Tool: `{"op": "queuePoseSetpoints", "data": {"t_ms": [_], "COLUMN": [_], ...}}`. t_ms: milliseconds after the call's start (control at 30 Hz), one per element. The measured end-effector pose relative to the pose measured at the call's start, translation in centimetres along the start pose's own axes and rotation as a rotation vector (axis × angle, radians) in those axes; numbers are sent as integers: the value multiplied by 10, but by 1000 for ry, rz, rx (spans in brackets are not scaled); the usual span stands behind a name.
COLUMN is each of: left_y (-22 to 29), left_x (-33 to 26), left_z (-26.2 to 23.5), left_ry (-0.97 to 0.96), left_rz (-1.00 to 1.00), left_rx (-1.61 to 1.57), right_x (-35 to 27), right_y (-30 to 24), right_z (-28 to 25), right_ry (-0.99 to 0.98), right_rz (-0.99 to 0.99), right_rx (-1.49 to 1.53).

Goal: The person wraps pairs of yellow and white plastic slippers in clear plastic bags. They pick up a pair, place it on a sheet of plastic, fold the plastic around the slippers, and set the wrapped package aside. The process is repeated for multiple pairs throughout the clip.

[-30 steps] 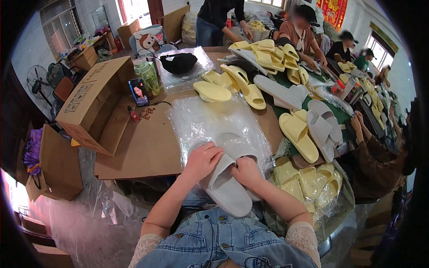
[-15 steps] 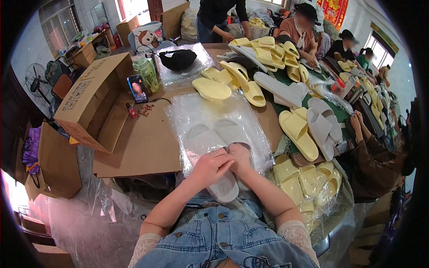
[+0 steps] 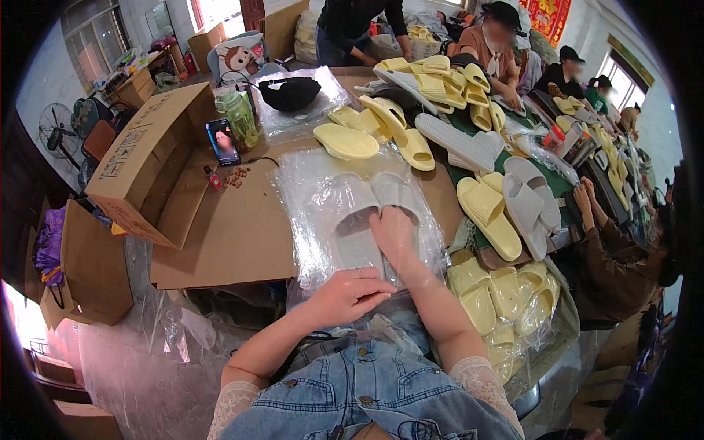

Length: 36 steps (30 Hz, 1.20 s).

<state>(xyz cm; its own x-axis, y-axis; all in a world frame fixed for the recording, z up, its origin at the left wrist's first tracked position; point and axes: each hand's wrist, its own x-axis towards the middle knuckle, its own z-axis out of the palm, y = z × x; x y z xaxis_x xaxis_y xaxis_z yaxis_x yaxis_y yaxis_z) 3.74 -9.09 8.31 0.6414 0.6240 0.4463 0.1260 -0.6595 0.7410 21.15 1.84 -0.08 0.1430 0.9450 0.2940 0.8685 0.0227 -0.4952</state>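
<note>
A pair of light grey slippers [image 3: 357, 233] lies side by side in a clear plastic bag [image 3: 312, 220], toes pointing away from me. My right hand [image 3: 394, 236] reaches over the right slipper, its fingers bent down at the strap between the two. Close to the bag's near edge, my left hand [image 3: 353, 293] has its fingers drawn together on the plastic; its fingertips are partly hidden. More flat clear bags lie stacked beneath the pair.
Yellow slippers [image 3: 346, 141] and grey slippers [image 3: 458, 144] crowd the table's right. Bagged yellow slippers [image 3: 506, 293] sit lower right. At left are a cardboard box [image 3: 150, 169], a phone [image 3: 222, 142] and a green jug [image 3: 238, 117]. Co-workers sit along the far right side.
The slippers have slid farther away from me, deeper into the bag. My right hand has moved forward with them, while my left hand has come nearer to me, apart from the right.
</note>
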Motion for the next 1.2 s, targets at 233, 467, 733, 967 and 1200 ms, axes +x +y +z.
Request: {"op": "queuePoseSetpoints", "data": {"t_ms": [233,467,733,967,1200], "left_y": [-28,-34,-54,-74,-101], "left_x": [4,-21,-70,-80,-90], "left_z": [-17,-35,-69,-56,-37], "left_ry": [106,156,-55,-200,-96], "left_rz": [-22,-107,-97,-22,219], "left_rx": [288,343,467,587,722], "right_x": [47,25,-90,-84,-75], "right_y": [-14,-1,99,148,121], "right_z": [49,39,-89,-131,-124], "right_ry": [59,85,-158,65,-110], "right_rz": [15,-233,-950,-599,-745], "right_rx": [-11,236,148,-52,48]}}
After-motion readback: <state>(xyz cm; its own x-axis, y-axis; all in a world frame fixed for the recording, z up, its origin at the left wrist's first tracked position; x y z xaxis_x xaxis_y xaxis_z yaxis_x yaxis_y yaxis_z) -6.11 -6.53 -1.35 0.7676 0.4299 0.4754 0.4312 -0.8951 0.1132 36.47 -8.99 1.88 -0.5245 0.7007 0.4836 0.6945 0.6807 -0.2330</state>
